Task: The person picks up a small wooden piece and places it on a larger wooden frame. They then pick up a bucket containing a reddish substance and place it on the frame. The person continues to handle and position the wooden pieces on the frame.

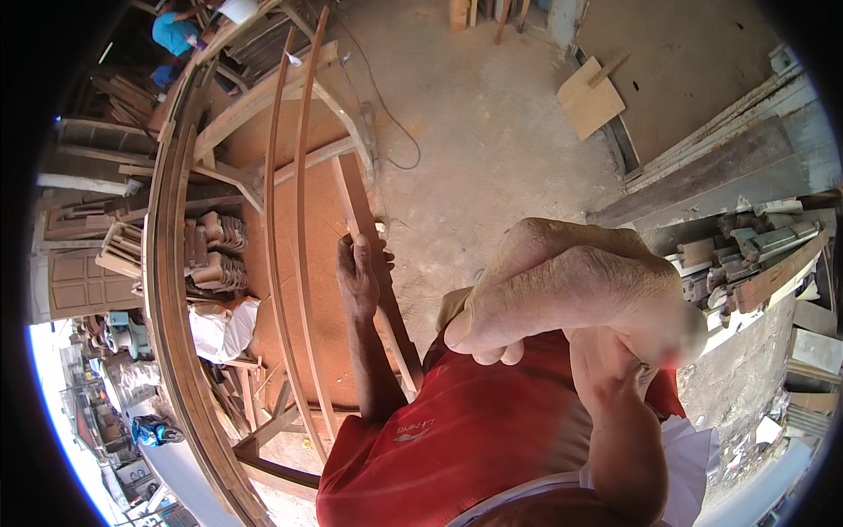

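Observation:
My left hand [358, 272] is closed round the edge of a brown wooden plank [397, 338], thumb on its near face. The plank runs from beside my red shirt [474, 430] up toward the wooden frame, slanting to the left. Very near the camera, my right hand [571, 285] is raised in front of my chest with its fingers curled in. A pale dust coats its skin. The inside of this hand is hidden, so I cannot tell whether anything is in it; the area by its wrist side is blurred.
Two long thin wood strips [301, 202] lie across a wooden frame [255, 110] on my left, with stacked curved wooden pieces [215, 250] and a white sack [221, 329] beyond. Scrap pieces [764, 255] are heaped at right. A cable [386, 110] crosses the floor; a person [176, 33] is far left.

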The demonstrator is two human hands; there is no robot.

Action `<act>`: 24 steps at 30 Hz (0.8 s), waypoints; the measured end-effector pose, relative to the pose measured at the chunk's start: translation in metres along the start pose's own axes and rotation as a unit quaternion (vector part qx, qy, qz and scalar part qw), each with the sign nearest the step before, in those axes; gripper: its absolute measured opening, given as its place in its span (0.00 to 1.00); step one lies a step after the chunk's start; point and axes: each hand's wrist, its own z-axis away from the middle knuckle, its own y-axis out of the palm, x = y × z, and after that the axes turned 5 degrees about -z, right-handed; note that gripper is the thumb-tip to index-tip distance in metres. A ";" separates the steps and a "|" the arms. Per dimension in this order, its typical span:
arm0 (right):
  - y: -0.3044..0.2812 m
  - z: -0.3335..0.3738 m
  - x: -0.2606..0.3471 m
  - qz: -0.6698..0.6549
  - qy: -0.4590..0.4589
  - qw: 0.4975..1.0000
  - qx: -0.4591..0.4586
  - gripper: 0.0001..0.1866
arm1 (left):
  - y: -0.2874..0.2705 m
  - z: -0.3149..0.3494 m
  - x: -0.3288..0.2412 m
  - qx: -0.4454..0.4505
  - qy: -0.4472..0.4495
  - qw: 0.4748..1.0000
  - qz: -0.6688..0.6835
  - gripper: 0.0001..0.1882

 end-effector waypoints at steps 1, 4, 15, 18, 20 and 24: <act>-0.012 -0.018 -0.015 0.006 0.007 1.000 0.006 0.49 | 0.005 -0.025 -0.008 0.020 0.005 1.000 0.001 0.28; -0.027 -0.060 -0.069 -0.007 -0.009 0.998 -0.055 0.48 | 0.026 -0.096 -0.018 0.021 0.006 1.000 -0.008 0.29; -0.212 -0.230 -0.375 0.158 0.185 0.969 -0.035 0.30 | 0.054 -0.318 -0.020 0.024 -0.084 0.996 0.015 0.26; -0.241 -0.255 -0.498 0.260 0.202 0.944 -0.018 0.32 | 0.072 -0.353 -0.039 0.013 -0.133 0.991 -0.011 0.27; -0.255 -0.264 -0.549 0.183 0.301 0.936 0.001 0.31 | 0.089 -0.368 -0.047 0.021 -0.150 0.988 -0.040 0.28; -0.278 -0.311 -0.600 0.192 0.345 0.909 0.133 0.25 | 0.099 -0.422 -0.054 0.031 -0.173 0.981 -0.076 0.32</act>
